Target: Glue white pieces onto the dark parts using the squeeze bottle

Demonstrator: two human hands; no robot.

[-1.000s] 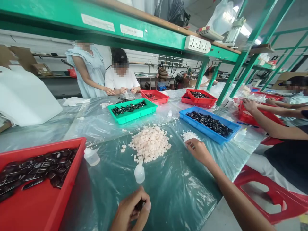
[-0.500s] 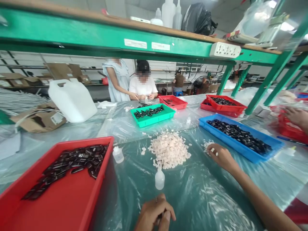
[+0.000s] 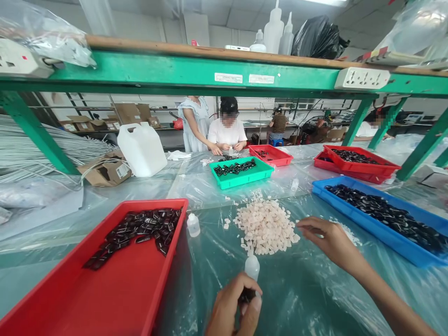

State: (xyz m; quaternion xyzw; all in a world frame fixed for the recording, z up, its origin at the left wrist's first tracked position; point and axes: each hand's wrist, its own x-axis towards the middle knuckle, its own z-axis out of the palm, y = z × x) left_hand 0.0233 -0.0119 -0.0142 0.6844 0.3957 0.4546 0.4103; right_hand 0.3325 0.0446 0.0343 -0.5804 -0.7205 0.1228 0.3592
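Note:
My left hand (image 3: 234,305) is closed around a small glossy black piece (image 3: 248,295), mostly hidden by the fingers. Just beyond it stands a small squeeze bottle (image 3: 252,267) with a narrow tip. My right hand (image 3: 329,240) is at the right edge of a pile of small pale flat pieces (image 3: 266,226). Its fingers are drawn together; whatever is between the fingertips is too small to make out. Behind that hand lies a scatter of tiny white bits (image 3: 350,233). A red tray (image 3: 122,289) at left holds many dark glossy pieces (image 3: 140,228).
A second small bottle (image 3: 193,225) stands by the red tray. A blue tray (image 3: 367,233) of black pieces is at right, a green tray (image 3: 241,179) farther back. A green shelf beam (image 3: 175,70) crosses above. Two people are across the table, beside a white jug (image 3: 142,149).
My right hand has moved left from the tiny white bits to the pale pile's edge. My left hand has turned, showing the black piece more. The view has swung left.

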